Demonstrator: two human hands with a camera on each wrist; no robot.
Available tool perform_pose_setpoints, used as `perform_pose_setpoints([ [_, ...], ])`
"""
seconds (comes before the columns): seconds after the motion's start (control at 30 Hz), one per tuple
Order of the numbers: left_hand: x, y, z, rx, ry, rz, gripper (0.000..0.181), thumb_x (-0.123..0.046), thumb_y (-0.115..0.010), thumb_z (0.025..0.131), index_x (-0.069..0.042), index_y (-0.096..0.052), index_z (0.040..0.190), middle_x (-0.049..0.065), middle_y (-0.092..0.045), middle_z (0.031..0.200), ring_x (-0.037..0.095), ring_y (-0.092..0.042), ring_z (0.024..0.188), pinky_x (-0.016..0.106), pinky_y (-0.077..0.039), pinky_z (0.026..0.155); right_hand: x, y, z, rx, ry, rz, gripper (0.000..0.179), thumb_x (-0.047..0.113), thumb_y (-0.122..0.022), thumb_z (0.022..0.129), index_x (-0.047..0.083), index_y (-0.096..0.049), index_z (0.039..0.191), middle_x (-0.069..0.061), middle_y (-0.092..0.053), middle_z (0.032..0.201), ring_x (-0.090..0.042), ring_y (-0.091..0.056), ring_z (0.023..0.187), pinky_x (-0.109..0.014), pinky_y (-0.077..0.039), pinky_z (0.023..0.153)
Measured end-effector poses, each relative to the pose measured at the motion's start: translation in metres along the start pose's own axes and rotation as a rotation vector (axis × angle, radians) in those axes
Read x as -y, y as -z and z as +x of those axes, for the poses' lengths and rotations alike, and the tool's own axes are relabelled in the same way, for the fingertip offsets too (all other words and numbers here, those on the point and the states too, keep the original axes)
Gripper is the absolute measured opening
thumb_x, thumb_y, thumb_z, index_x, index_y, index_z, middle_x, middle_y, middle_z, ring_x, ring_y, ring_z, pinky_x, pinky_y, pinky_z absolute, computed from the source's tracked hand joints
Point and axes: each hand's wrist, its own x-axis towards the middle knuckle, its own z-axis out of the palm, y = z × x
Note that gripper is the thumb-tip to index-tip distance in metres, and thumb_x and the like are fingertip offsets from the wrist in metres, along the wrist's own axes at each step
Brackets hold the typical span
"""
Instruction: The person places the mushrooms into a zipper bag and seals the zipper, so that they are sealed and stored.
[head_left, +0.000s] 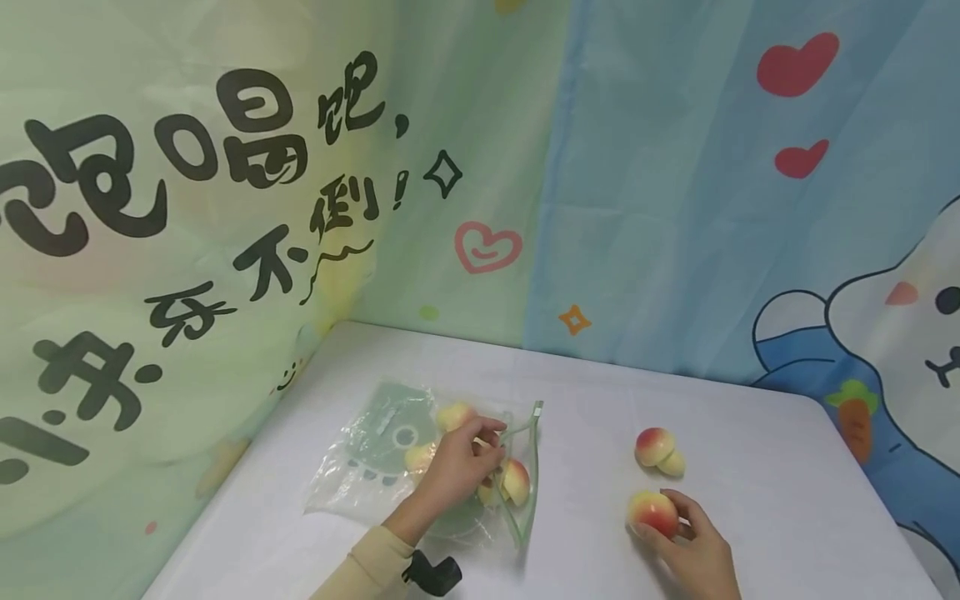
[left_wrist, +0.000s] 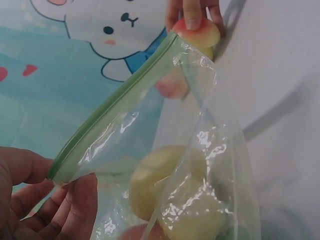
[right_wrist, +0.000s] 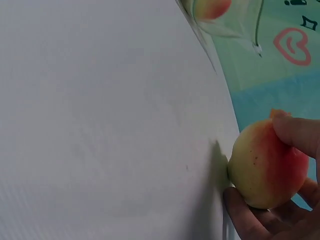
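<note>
While both hands are busy, the printed backdrop (head_left: 645, 217) stands beyond them and the white worktop (head_left: 581, 492) lies below them. Clear bag (head_left: 337, 492) sits under and around the left hand (head_left: 456, 467), mouth facing the right hand (head_left: 696, 546). Left hand pinches the bag's green edge (left_wrist: 107, 110) at one end, thumb against fingers; mouth gapes. At least three mushroom-shaped pieces show inside, one (head_left: 516, 482) just right of the left hand, by the mouth. Right hand grips a red-and-yellow mushroom (head_left: 654, 512) at its fingertips, well right of the bag. Can't tell if it's off the worktop. Loose mushroom (head_left: 660, 452) lies just beyond the right hand, not touched.

Handling, my read: looks like loading the bag. Keep the left pinch on one layer only and pull that edge up and away so the film doesn't collapse. Carry the piece low, clear the near lip, let go well past the piece at the mouth. Light grip; surface looks smooth, might slip.
</note>
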Motion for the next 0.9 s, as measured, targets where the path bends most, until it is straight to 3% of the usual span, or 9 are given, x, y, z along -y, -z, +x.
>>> perform_pose_setpoints([
  [0.13,-0.002,0.000,0.000,0.001,0.009,0.012,0.033,-0.008,-0.067,0.089,-0.003,-0.061,0.121,0.006,-0.059,0.097,0.012,-0.061,0.070,0.025,-0.055,0.052,0.010,-0.016,-0.005,0.024,0.036,0.003,0.087,0.048,-0.082,0.073,0.010,-0.044,0.140,-0.022,-0.049,0.136,-0.043,-0.051,0.120,-0.044,-0.055,0.089],
  [0.4,-0.002,0.000,-0.001,-0.001,0.002,0.018,0.033,-0.008,-0.067,0.090,-0.003,-0.061,0.122,0.005,-0.059,0.096,0.012,-0.061,0.068,0.026,-0.055,0.051,0.029,-0.033,-0.012,0.047,0.217,0.050,0.070,0.032,-0.084,0.075,0.016,-0.054,0.136,-0.013,-0.057,0.134,-0.035,-0.060,0.116,-0.024,-0.055,0.077],
  [0.6,-0.003,0.001,-0.001,-0.012,-0.001,0.000,0.032,-0.007,-0.066,0.089,-0.003,-0.062,0.121,0.006,-0.059,0.096,0.011,-0.061,0.069,0.026,-0.056,0.051,0.047,-0.050,-0.012,0.024,0.381,0.115,0.064,0.021,-0.085,0.074,0.014,-0.059,0.132,-0.010,-0.060,0.131,-0.034,-0.061,0.114,-0.035,-0.057,0.083],
  [0.7,-0.004,0.001,-0.001,-0.015,0.000,0.003,0.031,-0.007,-0.066,0.090,-0.004,-0.062,0.120,0.005,-0.059,0.096,0.011,-0.061,0.069,0.026,-0.055,0.050,0.054,-0.060,-0.013,0.008,0.458,0.147,0.062,0.013,-0.086,0.072,0.012,-0.062,0.128,-0.010,-0.063,0.124,-0.035,-0.063,0.110,-0.035,-0.058,0.080],
  [0.9,-0.006,0.000,-0.001,-0.010,-0.003,-0.007,0.030,-0.007,-0.066,0.090,-0.006,-0.063,0.120,0.005,-0.059,0.096,0.012,-0.061,0.068,0.028,-0.056,0.051,0.062,-0.074,-0.017,-0.001,0.514,0.172,0.061,0.006,-0.088,0.068,0.012,-0.064,0.124,-0.007,-0.067,0.116,-0.028,-0.065,0.103,-0.023,-0.057,0.072],
])
